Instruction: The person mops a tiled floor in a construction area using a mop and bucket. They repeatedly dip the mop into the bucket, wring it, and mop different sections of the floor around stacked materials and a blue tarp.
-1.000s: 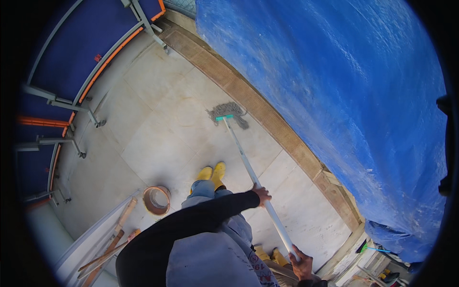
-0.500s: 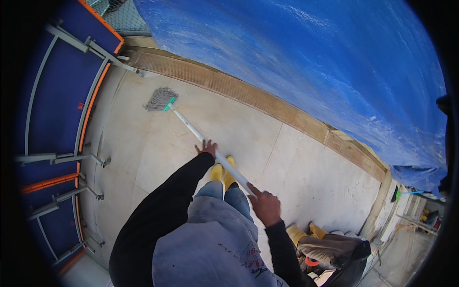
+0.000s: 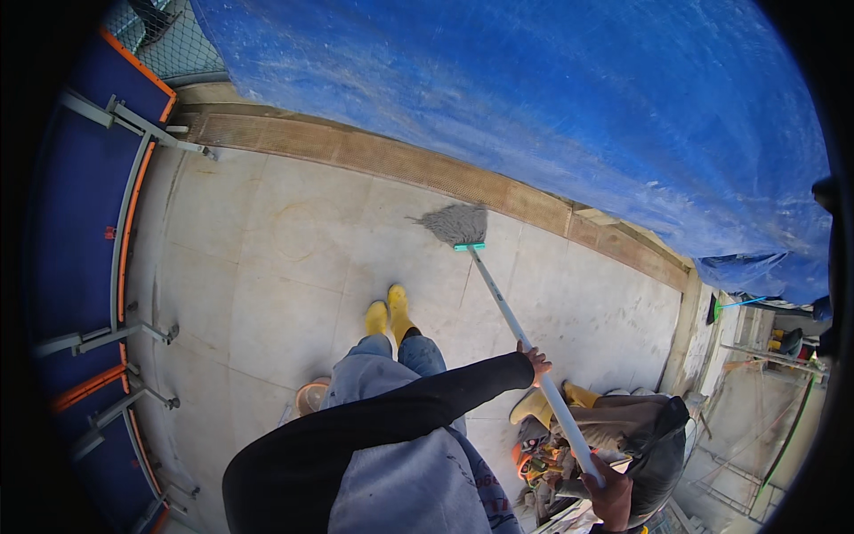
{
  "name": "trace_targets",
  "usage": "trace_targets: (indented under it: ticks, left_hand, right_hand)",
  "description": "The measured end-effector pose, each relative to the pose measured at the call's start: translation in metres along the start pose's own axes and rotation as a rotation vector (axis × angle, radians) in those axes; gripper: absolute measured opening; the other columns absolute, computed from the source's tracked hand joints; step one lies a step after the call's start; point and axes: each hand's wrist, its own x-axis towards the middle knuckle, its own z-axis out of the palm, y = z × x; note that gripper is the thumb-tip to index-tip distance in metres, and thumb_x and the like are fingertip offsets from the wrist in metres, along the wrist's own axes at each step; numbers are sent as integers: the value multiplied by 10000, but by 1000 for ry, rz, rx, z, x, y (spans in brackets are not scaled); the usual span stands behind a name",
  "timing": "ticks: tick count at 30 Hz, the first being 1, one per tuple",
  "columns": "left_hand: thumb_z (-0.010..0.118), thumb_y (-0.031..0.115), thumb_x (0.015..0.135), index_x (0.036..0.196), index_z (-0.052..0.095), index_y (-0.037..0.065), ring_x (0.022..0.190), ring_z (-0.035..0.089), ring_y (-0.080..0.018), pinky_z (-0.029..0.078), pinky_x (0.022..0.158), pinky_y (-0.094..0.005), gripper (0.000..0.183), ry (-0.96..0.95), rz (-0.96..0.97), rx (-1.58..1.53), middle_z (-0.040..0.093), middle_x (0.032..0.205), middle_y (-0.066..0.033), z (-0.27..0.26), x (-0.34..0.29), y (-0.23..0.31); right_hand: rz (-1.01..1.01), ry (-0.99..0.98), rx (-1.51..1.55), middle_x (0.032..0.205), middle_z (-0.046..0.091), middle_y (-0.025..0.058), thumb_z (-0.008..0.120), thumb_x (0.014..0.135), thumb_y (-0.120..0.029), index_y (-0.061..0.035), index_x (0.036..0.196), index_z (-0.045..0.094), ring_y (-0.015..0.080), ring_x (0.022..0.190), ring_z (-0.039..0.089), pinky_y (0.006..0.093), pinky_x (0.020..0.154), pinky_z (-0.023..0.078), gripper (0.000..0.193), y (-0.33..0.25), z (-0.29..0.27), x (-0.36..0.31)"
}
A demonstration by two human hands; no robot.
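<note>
A string mop with a grey head [image 3: 455, 222] and a green clamp lies against the pale floor, just short of the brown grated strip. Its long pale handle [image 3: 509, 311] slants down to the right, across to the lower edge. My left hand [image 3: 537, 366] grips the handle partway along, with the black-sleeved arm stretched across my body. Lower down, my right hand [image 3: 610, 497] is closed round the handle near its top end. My yellow boots [image 3: 389, 310] stand on the floor left of the mop.
Folded blue tables [image 3: 80, 231] with orange edges and wheeled metal frames line the left. A blue tarp [image 3: 534, 107] hangs beyond the grated strip [image 3: 356, 151]. Close by at lower right are another person's yellow boots [image 3: 534, 408], beside tools and clutter [image 3: 543, 463].
The mop head has swept from the left over to the right along the floor. Both hands have swung right with the handle, and my left fingers have gone from spread to wrapped round it.
</note>
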Motion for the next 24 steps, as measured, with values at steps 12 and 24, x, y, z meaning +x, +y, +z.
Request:
trace_targets:
  ticks: [12,24]
  left_hand:
    - [770,259,801,1089,562,183,1224,504,-340,464,946,-560,363,403,-295,-46,579,1180,-88,-9,-251,-178]
    - [811,95,716,1116,528,147,1183,491,-367,494,913,-486,493,727,-205,9,575,1152,-105,75,-181,-141]
  right_hand:
    - [-414,-370,97,761,684,222,756,857,-214,-157,1282,686,389,654,668,443,650,544,434,-59,77,83]
    - [-486,-71,-353,722,651,111,731,870,-290,-318,1336,646,296,604,656,440,590,537,475,37,89,50]
